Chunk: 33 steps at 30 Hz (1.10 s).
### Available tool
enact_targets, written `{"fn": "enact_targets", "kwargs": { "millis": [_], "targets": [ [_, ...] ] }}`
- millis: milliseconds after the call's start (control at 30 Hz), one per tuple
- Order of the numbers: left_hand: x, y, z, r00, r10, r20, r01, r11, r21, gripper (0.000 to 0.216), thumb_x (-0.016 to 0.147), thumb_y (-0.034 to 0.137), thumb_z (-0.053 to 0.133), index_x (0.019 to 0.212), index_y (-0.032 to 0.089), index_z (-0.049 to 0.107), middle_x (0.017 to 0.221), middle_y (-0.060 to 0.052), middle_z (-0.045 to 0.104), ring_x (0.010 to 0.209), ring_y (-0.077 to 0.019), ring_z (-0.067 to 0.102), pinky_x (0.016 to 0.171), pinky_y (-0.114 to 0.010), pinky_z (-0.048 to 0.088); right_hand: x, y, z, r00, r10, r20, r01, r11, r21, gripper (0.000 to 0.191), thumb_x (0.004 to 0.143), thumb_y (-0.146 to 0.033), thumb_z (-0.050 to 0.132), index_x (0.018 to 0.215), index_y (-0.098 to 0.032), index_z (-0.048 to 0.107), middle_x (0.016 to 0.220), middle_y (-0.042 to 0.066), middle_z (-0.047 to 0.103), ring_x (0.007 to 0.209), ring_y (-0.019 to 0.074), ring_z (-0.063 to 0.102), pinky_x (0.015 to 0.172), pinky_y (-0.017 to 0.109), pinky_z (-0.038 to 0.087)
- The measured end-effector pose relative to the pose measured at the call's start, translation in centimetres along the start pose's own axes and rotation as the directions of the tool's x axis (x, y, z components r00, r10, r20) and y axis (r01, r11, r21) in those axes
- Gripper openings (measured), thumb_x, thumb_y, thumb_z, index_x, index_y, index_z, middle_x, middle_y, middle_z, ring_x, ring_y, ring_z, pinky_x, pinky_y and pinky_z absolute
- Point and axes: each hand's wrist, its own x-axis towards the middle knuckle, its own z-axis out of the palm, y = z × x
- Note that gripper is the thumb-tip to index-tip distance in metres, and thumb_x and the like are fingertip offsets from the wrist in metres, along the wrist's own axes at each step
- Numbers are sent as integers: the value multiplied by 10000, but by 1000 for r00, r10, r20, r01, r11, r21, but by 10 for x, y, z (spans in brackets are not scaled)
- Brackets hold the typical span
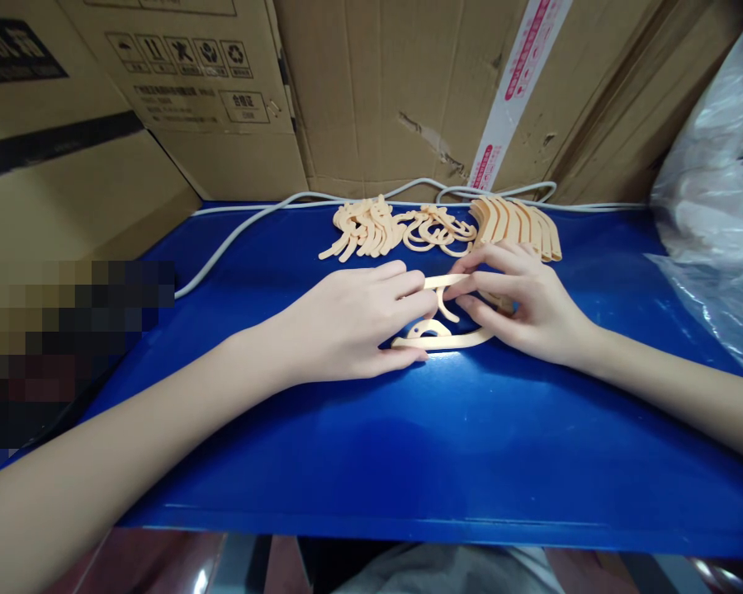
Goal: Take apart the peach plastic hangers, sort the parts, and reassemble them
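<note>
Both hands pinch one peach plastic piece (444,330) on the blue table (409,445) — left hand (352,322), right hand (523,309). The right fingers hide part of it — no boxes hold the piles (439,227).

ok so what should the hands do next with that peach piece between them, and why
Probably press the two ends together. The left hand and right hand both pinch a peach plastic hanger piece lying on the blue mat, with its hook part seemingly not yet seated; sorted piles lie behind.
</note>
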Motion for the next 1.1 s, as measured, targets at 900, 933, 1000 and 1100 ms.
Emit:
{"fn": "enact_targets", "kwargs": {
  "millis": [900, 933, 1000, 1100],
  "targets": [
    [7, 46, 4, 983, 159, 93, -138, 970, -199, 274, 909, 195, 454, 1073, 98, 651, 1071, -101, 653, 983, -258, 556, 888, -414, 436, 26, -12, 2, 982, -11, 190, 13, 1000, -10, 287, 952, -357, 563, 1077, -161, 731, 1020, 89, 676, 929, 220, 624, 816, 358, 479],
    [7, 47, 3, 982, 161, 96, -139, 970, -198, 276, 900, 189, 464, 1084, 99, 649, 1071, -99, 654, 979, -258, 556, 882, -416, 434, 29, -11, 5, 980, -2, 198, 7, 1000, -27, 279, 943, -364, 577, 1047, -163, 742, 1015, 87, 672, 920, 220, 622, 810, 358, 478],
    [7, 48, 2, 982, 163, 100, -140, 969, -205, 270, 877, 160, 482, 1086, 111, 644, 1069, -94, 655, 976, -253, 549, 876, -411, 429, 34, -10, 9, 979, 3, 205, 1, 1000, -21, 235, 928, -339, 596, 948, -162, 750, 993, 86, 664, 900, 215, 616, 797, 352, 472],
    [7, 42, 1, 983, 163, 90, -140, 964, -225, 228, 870, 91, 465, 998, 153, 643, 1033, -75, 659, 975, -236, 543, 889, -388, 415, 40, -8, 7, 987, 36, 158, -47, 997, 66, 164, 882, -291, 633, 834, -159, 715, 923, 76, 661, 853, 199, 609, 782, 342, 463]
  ]
}}
